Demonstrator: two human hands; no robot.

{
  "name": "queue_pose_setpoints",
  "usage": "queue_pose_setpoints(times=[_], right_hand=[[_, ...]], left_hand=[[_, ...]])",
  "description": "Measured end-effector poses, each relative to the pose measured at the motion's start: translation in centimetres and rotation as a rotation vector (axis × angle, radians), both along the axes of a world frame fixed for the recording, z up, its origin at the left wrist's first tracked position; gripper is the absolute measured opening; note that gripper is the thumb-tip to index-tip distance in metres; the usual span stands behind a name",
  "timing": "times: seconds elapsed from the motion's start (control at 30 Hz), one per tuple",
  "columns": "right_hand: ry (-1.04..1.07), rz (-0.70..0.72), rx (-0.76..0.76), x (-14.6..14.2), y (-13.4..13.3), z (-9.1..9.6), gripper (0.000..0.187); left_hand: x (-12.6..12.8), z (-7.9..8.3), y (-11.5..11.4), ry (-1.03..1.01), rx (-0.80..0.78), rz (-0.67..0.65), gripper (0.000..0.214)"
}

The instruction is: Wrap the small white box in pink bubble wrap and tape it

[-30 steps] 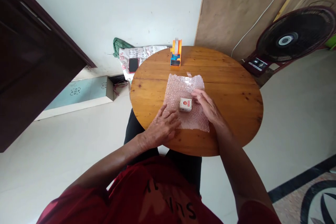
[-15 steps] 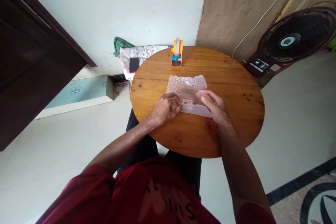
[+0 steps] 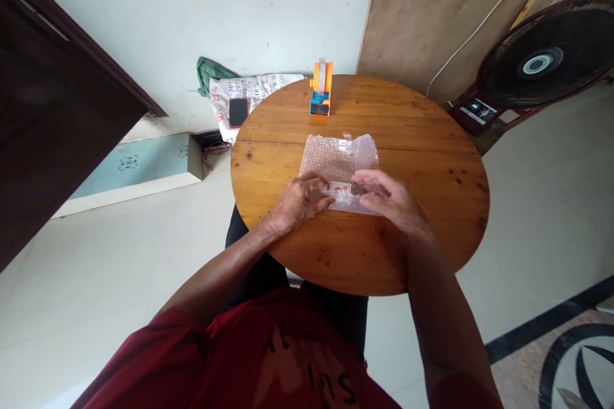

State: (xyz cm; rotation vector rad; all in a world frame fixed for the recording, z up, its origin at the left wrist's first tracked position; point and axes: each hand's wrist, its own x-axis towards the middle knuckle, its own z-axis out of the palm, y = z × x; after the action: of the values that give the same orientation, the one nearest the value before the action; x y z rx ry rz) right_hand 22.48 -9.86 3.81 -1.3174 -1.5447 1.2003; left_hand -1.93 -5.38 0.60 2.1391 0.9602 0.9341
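A sheet of bubble wrap (image 3: pixel 326 152) lies on the round wooden table, with a strip of clear tape near its far edge. On its near part sits a small pale box (image 3: pixel 340 188) with red print, partly covered by the wrap's near edge. My left hand (image 3: pixel 304 199) is closed on that edge at the box's left side, thumb toward me. To the right of the box, my right hand (image 3: pixel 389 198) has its thumb low against the wrap and its fingers apart from it, stretched toward the box. Whether its fingertips touch the box is unclear.
An orange and blue tape dispenser (image 3: pixel 321 91) stands near the far edge of the table (image 3: pixel 432 204). Beyond the left edge, a dark phone-like object (image 3: pixel 238 113) rests on a printed white sack (image 3: pixel 223 92). A large fan (image 3: pixel 537 64) stands at the right.
The near edge of the bubble wrap has come up over the lower part of the box. My right thumb has dropped away from the fingers onto the wrap. The view has shifted slightly.
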Motion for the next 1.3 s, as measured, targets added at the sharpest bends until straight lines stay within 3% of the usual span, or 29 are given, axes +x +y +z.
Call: queue_pose_setpoints(times=[0.13, 0.27, 0.4, 0.67, 0.9, 1.1, 1.3], right_hand=[[0.155, -0.06, -0.008, 0.0, 0.3, -0.4, 0.045], [0.317, -0.145, -0.074, 0.2, 1.0, -0.9, 0.049], [0.166, -0.135, -0.09, 0.4, 1.6, -1.3, 0.029], [0.021, 0.057, -0.151, -1.1, 1.2, -1.5, 0.061], [-0.138, -0.035, -0.005, -2.4, 0.8, -1.3, 0.046], [-0.2, -0.074, 0.034, -2.4, 0.9, -1.2, 0.044], [-0.253, -0.002, 0.062, -2.3, 1.2, -0.9, 0.045]], left_hand=[[0.1, -0.3, 0.0, -0.055, 0.059, -0.062, 0.012], [-0.1, -0.1, -0.2, -0.083, 0.072, -0.106, 0.01], [-0.5, 0.1, -0.6, -0.073, 0.079, -0.137, 0.006], [-1.0, 0.1, -1.5, -0.075, 0.097, -0.153, 0.009], [-1.1, 0.0, -1.7, -0.091, 0.07, -0.157, 0.002], [-1.0, -0.2, -1.8, -0.116, 0.035, -0.186, 0.004], [-0.8, 0.4, -1.3, -0.13, 0.044, -0.132, 0.002]])
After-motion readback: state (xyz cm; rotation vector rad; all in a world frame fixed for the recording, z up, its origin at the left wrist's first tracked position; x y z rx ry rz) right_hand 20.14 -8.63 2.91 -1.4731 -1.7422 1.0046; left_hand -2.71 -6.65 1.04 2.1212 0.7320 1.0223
